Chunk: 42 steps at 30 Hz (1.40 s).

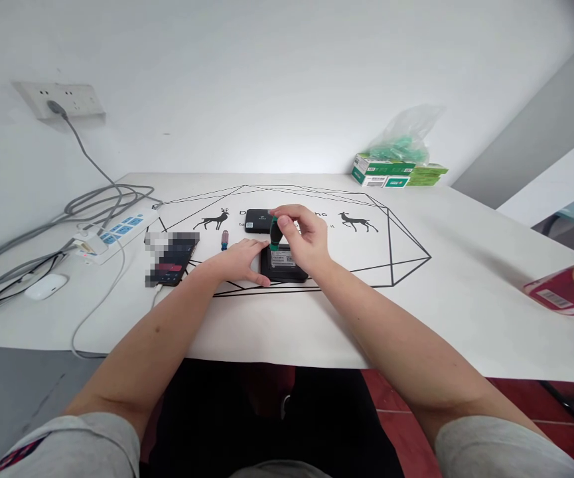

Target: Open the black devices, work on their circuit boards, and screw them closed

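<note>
While left hand [241, 259] low at case [287, 271], right hand [306, 237] around upright screwdriver [275, 232]

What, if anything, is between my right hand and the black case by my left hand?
Only the screwdriver your right hand holds over the black case; nothing else visible is in the way.

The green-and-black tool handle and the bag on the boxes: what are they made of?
The tool handle looks like smooth plastic, perhaps partly rubber, judging by its two colours. The bag seems thin plastic film: crinkled, see-through.
</note>
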Motion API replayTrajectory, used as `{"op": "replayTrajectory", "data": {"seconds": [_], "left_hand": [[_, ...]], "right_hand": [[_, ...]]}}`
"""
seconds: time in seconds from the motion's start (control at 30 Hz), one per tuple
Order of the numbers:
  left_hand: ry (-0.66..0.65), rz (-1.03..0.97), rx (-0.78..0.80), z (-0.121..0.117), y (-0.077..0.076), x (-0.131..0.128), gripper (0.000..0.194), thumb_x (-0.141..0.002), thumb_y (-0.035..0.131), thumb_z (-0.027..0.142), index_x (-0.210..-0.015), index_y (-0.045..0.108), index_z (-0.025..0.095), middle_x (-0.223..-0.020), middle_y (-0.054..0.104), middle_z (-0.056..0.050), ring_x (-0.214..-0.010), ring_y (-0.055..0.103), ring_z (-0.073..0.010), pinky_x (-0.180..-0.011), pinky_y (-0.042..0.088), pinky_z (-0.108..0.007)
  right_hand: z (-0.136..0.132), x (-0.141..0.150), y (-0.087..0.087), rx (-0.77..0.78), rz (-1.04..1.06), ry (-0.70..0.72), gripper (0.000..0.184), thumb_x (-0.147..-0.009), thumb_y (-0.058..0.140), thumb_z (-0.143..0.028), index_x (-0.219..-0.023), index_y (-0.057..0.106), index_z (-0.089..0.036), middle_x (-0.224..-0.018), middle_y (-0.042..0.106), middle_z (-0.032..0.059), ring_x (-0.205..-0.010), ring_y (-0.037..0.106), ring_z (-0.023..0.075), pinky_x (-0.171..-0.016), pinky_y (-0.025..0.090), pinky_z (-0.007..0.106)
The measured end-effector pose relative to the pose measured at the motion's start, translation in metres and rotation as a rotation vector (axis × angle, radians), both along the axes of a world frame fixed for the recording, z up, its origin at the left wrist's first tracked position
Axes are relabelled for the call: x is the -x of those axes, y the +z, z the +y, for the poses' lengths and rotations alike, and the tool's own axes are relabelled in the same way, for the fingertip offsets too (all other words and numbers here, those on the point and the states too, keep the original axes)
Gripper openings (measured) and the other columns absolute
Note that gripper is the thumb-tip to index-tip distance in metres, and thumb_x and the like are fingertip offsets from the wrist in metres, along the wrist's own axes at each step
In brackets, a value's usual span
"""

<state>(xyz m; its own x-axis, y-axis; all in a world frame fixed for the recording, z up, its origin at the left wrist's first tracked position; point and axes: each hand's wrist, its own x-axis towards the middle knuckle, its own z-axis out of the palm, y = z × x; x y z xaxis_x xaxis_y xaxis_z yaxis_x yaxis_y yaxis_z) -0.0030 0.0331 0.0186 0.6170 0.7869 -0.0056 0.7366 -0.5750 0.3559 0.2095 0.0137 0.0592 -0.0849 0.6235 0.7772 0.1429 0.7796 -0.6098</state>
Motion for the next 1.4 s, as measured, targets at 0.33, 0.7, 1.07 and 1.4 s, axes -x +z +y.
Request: {"op": "replayTrajectory", "data": {"seconds": [0.33,0.7,1.07,1.4], "left_hand": [[-0.01,-0.014,0.065,-0.005,0.008,0.0,0.113,-0.078,0.076,0.087,-0.164,0.048,0.017,-0.162,0.056,-0.021,-0.151,0.048,-0.047,-0.121,0.044,-0.053],[0.049,0.04,0.116,-0.01,0.014,-0.002,0.121,-0.077,0.08,0.081,-0.172,0.037,0.019,-0.177,0.041,-0.02,-0.163,0.035,-0.0423,-0.131,0.034,-0.05],[0.073,0.067,0.139,-0.013,0.017,-0.001,0.122,-0.075,0.083,0.077,-0.173,0.035,0.022,-0.179,0.039,-0.018,-0.164,0.035,-0.0409,-0.13,0.036,-0.049],[0.063,0.06,0.098,-0.013,0.02,-0.006,0.12,-0.074,0.085,0.076,-0.17,0.042,0.019,-0.173,0.047,-0.019,-0.161,0.042,-0.0405,-0.129,0.036,-0.047]], "right_hand": [[0.01,-0.002,0.0,-0.119,-0.062,-0.052,0.011,-0.095,0.067,-0.037,-0.096,0.065,-0.027,-0.087,0.066,0.0011,-0.076,0.057,0.018,-0.075,0.054,0.039],[0.028,-0.026,0.019,0.22,-0.02,-0.285,0.028,-0.088,0.073,-0.041,-0.11,0.07,-0.026,-0.106,0.074,0.0041,-0.088,0.068,0.0202,-0.082,0.06,0.04],[0.071,-0.103,0.0,0.917,-1.082,-0.542,0.013,-0.087,0.079,-0.024,-0.092,0.078,-0.012,-0.087,0.078,0.0188,-0.073,0.077,0.0279,-0.073,0.061,0.042],[0.032,-0.044,0.024,0.893,-1.276,-0.388,0.06,-0.102,0.057,-0.068,-0.112,0.079,-0.014,-0.111,0.082,0.0243,-0.111,0.079,0.0402,-0.095,0.061,0.051]]}}
